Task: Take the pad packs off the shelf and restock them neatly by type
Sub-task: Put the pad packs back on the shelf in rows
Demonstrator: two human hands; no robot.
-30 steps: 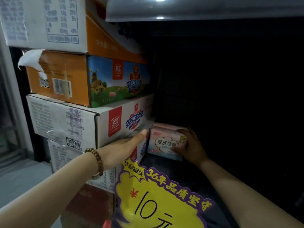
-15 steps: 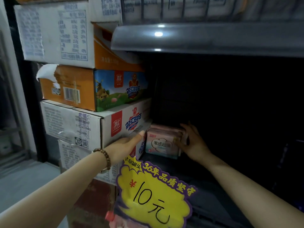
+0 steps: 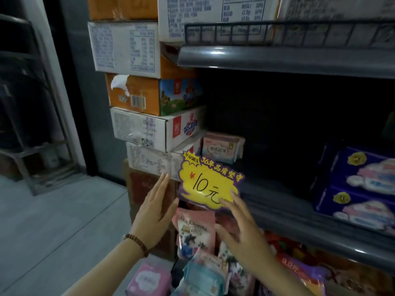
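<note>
Left grip [image 3: 156,210] apart: fingers straight and close together, palm turned to the right, nothing in it; beaded bracelet [image 3: 136,244] on its wrist. Right grip [image 3: 241,233] apart too, fingers spread and loosely straight, empty, fingertips [image 3: 232,193] in front of the lower right edge of the yellow price sign [image 3: 210,184]; touching it or not, cannot tell. Sign between the two grips, at the front edge of the shelf [image 3: 277,189]. Pink pad pack [image 3: 222,149] above and behind the sign, well apart from both grips, standing at the far left end of the shelf, just beside the stack of cardboard boxes [image 3: 149,129]. Purple packs [image 3: 363,189] stacked at the right end of the same shelf, well apart from the pink one. Lower down, a pink-and-white pack [image 3: 195,229] under the sign, between the grips, and a second pink pack [image 3: 149,278] below the left wrist. Overhead, an upper shelf [image 3: 277,60] with a wire rail.
</note>
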